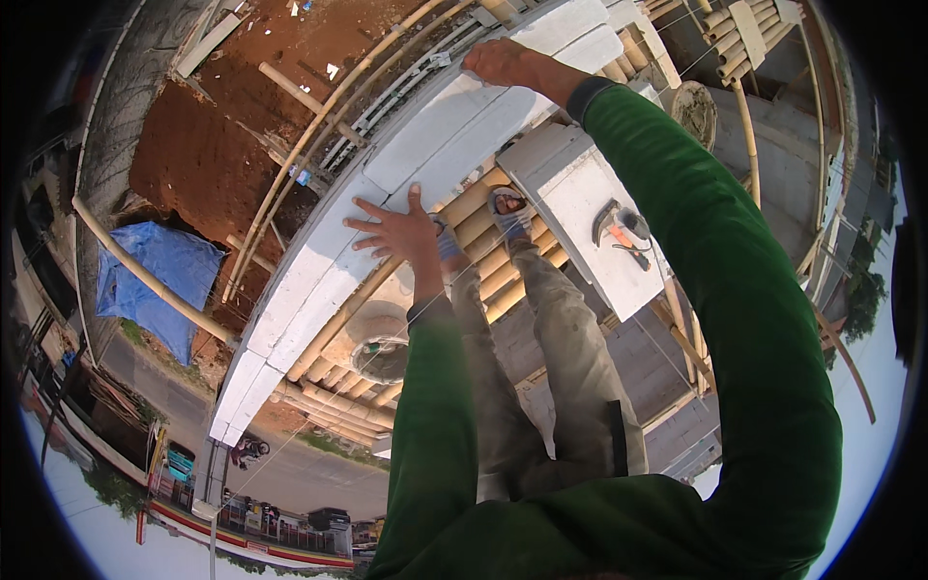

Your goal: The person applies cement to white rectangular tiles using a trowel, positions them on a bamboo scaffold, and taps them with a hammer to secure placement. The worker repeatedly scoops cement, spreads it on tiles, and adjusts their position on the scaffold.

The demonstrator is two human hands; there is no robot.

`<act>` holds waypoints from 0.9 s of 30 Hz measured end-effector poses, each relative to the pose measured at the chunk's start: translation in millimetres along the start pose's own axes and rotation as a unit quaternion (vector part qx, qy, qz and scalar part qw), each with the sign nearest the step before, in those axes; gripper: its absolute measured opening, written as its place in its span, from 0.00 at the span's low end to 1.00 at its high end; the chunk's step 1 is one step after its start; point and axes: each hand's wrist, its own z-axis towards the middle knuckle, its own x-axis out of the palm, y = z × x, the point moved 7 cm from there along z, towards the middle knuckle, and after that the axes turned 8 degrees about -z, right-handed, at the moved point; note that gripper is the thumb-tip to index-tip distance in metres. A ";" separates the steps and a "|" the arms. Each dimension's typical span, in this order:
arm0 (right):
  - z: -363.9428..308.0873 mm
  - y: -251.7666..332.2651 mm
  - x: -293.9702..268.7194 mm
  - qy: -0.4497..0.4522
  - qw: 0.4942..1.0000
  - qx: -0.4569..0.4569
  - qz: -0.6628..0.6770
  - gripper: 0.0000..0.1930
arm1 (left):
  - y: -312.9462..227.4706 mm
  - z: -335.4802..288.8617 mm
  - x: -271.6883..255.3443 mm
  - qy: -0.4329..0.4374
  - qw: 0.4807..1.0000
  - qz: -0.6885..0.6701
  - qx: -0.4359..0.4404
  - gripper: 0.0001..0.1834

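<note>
Several blocks, likely heavy, brittle, suit end grips; left hand fingers spread, right hand curled, hold unclear.

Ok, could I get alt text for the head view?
The person's left hand spreads over a pale block wall, the right hand curled at its outer edge. Feet stand on bamboo poles; hand tools lie to the right, a blue tarpaulin to the left.

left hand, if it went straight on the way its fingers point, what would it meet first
The left hand is spread over the white block wall; past the wall's far edge, the bamboo poles look first in line, though their depth relative to it is hard to judge.
</note>
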 end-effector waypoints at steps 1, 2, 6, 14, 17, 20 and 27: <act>-1.2 0.3 -1.3 -0.011 1.000 0.014 0.012 0.15 | -0.8 -0.8 -0.4 0.004 1.000 0.005 -0.008 0.68; -1.2 1.3 -2.8 -0.017 0.999 0.022 0.021 0.15 | -2.5 -1.7 -1.9 0.002 1.000 0.003 -0.014 0.68; 4.1 3.8 -9.9 -0.028 0.999 0.028 0.018 0.12 | -21.9 1.9 -15.7 -0.018 0.997 0.042 0.061 0.70; 10.2 5.3 -16.6 -0.092 0.988 0.095 0.073 0.08 | -40.5 49.8 -8.2 0.087 0.932 0.056 0.348 0.62; -5.4 6.6 -38.4 -0.115 0.986 0.086 0.083 0.08 | -36.1 53.4 -4.2 0.076 0.930 0.047 0.357 0.61; -49.8 7.8 -78.8 -0.122 0.979 0.086 0.142 0.06 | -37.0 51.4 -1.9 0.082 0.927 0.040 0.363 0.59; -335.4 32.6 -131.8 -0.662 0.687 0.161 0.253 0.16 | -36.7 52.3 -5.8 0.068 0.922 0.061 0.376 0.58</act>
